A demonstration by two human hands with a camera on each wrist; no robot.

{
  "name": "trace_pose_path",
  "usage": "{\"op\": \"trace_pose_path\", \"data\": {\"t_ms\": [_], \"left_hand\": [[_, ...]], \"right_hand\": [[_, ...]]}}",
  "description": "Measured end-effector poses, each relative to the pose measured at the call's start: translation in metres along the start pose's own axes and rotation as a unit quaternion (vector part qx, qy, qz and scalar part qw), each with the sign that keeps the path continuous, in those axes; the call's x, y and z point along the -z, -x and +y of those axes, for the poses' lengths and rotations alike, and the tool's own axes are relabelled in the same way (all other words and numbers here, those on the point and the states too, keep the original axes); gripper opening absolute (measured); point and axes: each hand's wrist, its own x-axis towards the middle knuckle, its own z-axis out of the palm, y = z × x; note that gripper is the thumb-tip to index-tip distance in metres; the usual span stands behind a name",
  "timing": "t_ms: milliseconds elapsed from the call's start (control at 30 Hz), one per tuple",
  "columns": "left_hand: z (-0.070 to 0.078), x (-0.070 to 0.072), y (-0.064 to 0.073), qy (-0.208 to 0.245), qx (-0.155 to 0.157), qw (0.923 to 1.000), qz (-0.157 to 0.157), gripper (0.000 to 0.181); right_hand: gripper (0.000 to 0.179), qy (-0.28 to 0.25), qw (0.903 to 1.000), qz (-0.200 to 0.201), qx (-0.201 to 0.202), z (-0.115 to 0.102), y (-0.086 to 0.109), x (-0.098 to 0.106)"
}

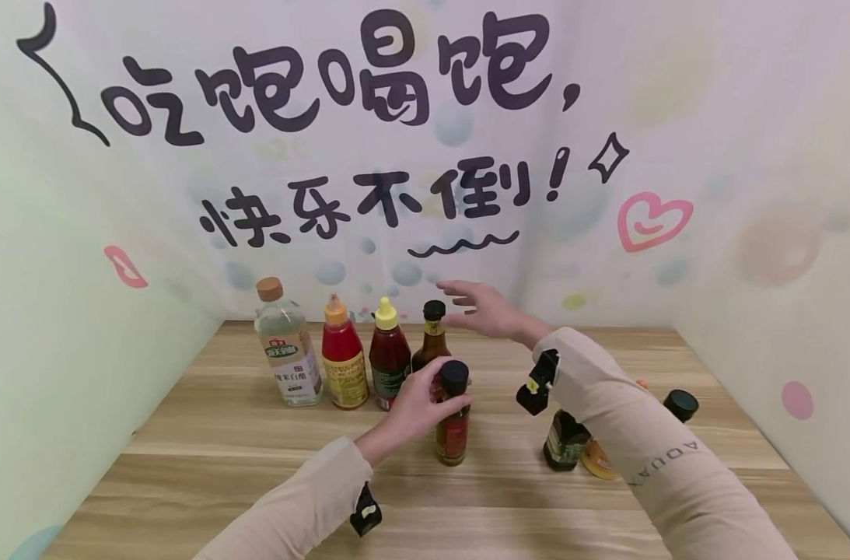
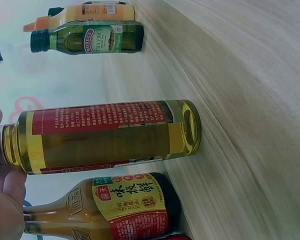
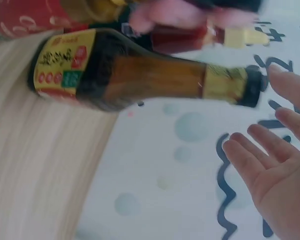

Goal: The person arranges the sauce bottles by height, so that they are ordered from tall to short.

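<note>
My left hand (image 1: 416, 404) grips the neck of a glass bottle (image 1: 452, 439), just under its black cap. In the left wrist view this upright bottle (image 2: 105, 137) has a red label and golden liquid; whether its base touches the table I cannot tell. Close behind it stands a soy sauce bottle (image 1: 435, 340) with a yellow and red label (image 2: 135, 207). Beside that bottle's black cap, my right hand (image 1: 491, 311) is raised with fingers spread and holds nothing. In the right wrist view, the right hand (image 3: 280, 155) is apart from the soy sauce bottle (image 3: 155, 77).
Left of the soy sauce stand a dark red sauce bottle (image 1: 388, 358) with a yellow cap, a red squeeze bottle (image 1: 344, 362) and a clear vinegar bottle (image 1: 288, 358). Under my right sleeve are a green olive oil bottle (image 1: 563, 442) and an orange-yellow bottle (image 1: 598, 460).
</note>
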Motion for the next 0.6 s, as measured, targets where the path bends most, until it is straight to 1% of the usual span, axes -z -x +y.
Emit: {"op": "trace_pose_path", "data": {"t_ms": [100, 300, 500, 600], "left_hand": [[0.001, 0.0, 0.0, 0.0, -0.001, 1.0, 0.002, 0.04], [0.002, 0.0, 0.0, -0.007, 0.004, 0.9999, 0.006, 0.04], [0.001, 0.0, 0.0, -0.005, 0.007, 1.0, 0.004, 0.04], [0.0, 0.0, 0.0, -0.004, 0.012, 0.9999, 0.002, 0.04]], "right_hand": [[0.049, -0.001, 1.0, -0.004, 0.007, 0.0, 0.005, 0.01], [0.038, 0.012, 0.9992, -0.033, 0.016, -0.001, 0.019, 0.027], [0.033, 0.03, 0.9991, -0.021, 0.023, 0.002, 0.034, 0.042], [0.032, 0.035, 0.9989, -0.024, 0.019, 0.007, 0.046, 0.047]]}}
